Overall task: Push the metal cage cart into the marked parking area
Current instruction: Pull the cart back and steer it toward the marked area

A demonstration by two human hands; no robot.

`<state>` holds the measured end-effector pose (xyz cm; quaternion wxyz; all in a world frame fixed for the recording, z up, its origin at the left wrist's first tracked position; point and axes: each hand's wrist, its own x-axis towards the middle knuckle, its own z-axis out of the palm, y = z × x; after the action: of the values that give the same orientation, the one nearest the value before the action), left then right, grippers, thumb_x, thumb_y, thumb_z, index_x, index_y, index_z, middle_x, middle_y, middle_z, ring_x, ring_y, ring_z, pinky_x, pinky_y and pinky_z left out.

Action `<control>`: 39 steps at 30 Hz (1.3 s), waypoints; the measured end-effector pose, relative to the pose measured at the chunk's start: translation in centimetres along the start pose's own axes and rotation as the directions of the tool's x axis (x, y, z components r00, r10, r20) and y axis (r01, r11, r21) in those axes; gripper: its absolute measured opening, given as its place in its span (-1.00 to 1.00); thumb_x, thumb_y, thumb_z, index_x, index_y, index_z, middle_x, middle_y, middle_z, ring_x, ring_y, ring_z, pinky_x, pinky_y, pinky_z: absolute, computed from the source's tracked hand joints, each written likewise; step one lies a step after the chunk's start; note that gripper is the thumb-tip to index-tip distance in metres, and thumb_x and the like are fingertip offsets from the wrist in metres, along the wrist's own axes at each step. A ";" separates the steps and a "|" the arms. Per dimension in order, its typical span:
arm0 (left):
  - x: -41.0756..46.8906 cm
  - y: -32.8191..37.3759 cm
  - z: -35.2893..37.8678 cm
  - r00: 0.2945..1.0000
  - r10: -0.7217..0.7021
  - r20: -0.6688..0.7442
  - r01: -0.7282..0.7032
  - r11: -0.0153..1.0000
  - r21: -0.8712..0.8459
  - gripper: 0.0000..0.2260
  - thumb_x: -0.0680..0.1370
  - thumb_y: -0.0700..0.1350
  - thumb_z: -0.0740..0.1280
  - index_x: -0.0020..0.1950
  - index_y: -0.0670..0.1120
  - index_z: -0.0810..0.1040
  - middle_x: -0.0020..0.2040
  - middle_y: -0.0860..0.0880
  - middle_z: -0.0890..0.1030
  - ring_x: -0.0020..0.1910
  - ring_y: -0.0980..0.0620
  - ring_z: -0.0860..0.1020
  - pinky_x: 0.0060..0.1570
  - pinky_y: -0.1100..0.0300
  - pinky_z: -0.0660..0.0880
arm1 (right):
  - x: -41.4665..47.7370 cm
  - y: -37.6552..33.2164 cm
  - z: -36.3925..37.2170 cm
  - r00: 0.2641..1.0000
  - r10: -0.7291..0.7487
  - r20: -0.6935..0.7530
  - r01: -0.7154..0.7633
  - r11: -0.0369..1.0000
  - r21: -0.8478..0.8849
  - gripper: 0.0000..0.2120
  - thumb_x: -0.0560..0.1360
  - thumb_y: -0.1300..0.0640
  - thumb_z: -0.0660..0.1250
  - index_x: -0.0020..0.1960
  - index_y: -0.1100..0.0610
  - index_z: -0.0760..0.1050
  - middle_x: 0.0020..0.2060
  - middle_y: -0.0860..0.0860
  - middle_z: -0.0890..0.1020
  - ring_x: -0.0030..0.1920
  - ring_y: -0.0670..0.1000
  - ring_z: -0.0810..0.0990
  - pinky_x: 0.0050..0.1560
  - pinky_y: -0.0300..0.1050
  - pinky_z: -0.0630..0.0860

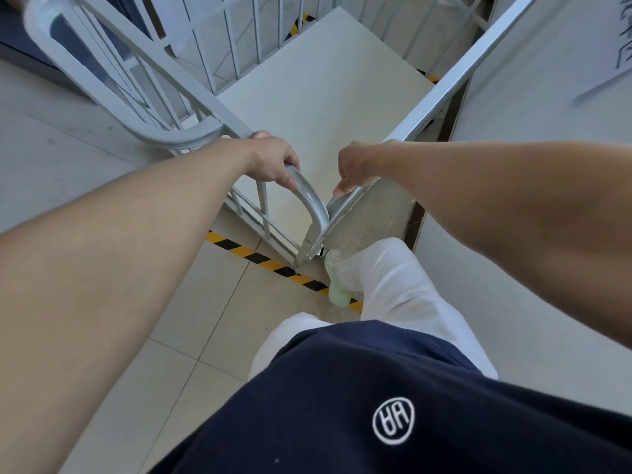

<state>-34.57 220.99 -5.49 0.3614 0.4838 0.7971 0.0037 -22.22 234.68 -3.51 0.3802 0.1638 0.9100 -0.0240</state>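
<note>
Nearest the camera, at 6 o'clock, is a dark navy shirt with a round white logo, and beyond it two white trouser legs. One pale shoe shows at the centre, planted on a strip of yellow-and-black hazard tape that runs across the beige tiled floor from 9 o'clock toward 3 o'clock.

Two bare forearms reach forward, one from 8 o'clock and one from 3 o'clock. The left hand has its fingers curled tightly around the curved top corner of the metal cage cart, on the rail just above centre. The right hand is closed over the adjoining straight top rail, thumb tip pointing down along it; the two hands sit close together at either side of the one cart corner nearest the person.

The cart fills the frame from centre to 12 o'clock: a grey barred frame with an empty pale deck. Its near corner foot stands right at the tape line. Two more short bits of hazard tape show past the deck at 12 and 1 o'clock. A second barred panel with a rounded corner stands at 10 o'clock. A pale wall runs down the 2 o'clock side, close beside the cart, bearing one sheet with dark lettering.
</note>
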 end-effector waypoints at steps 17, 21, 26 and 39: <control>1.6 -0.8 -0.7 1.000 0.009 0.008 -0.009 1.000 0.005 -0.68 0.48 0.16 0.33 0.22 0.18 0.53 0.21 -0.05 0.41 0.42 -0.11 0.12 0.36 -0.08 0.22 | 1.5 0.5 -0.4 1.000 0.005 0.022 -0.005 0.999 -0.039 -0.52 0.50 -0.16 0.31 -0.38 0.17 0.33 -0.32 0.06 0.42 -0.13 0.14 0.49 -0.02 -0.02 0.47; 1.5 -0.5 -1.2 1.000 -0.006 0.026 0.006 1.000 -0.011 -0.67 0.50 0.11 0.33 0.26 0.14 0.52 0.15 -0.02 0.39 0.41 -0.11 0.12 0.34 -0.06 0.21 | 1.8 0.9 -0.6 1.000 -0.007 0.018 0.007 1.000 0.011 -0.50 0.49 -0.15 0.33 -0.39 0.18 0.29 -0.37 0.04 0.37 -0.19 0.13 0.47 -0.09 -0.06 0.43; 1.3 -0.1 -1.3 0.999 -0.006 0.034 0.006 1.000 -0.005 -0.68 0.52 0.09 0.32 0.28 0.12 0.52 0.13 -0.02 0.43 0.38 -0.12 0.14 0.32 -0.03 0.21 | 1.6 1.2 -0.5 1.000 -0.019 0.006 0.019 1.000 0.014 -0.49 0.50 -0.15 0.32 -0.39 0.19 0.27 -0.38 0.05 0.35 -0.24 0.11 0.42 -0.28 -0.16 0.33; 2.1 -1.0 -0.8 1.000 0.006 0.012 -0.007 0.999 0.035 -0.61 0.49 0.16 0.33 0.31 0.14 0.49 0.27 -0.04 0.45 0.42 -0.11 0.13 0.39 -0.07 0.17 | 1.5 1.3 0.4 0.997 -0.016 -0.069 0.020 0.998 0.064 -0.51 0.49 -0.18 0.31 -0.39 0.18 0.32 -0.39 0.04 0.37 -0.14 0.14 0.45 -0.01 -0.03 0.46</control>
<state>-36.37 222.39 -6.44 0.3574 0.4926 0.7934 -0.0121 -22.54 236.30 -4.78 0.3430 0.1686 0.9226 -0.0514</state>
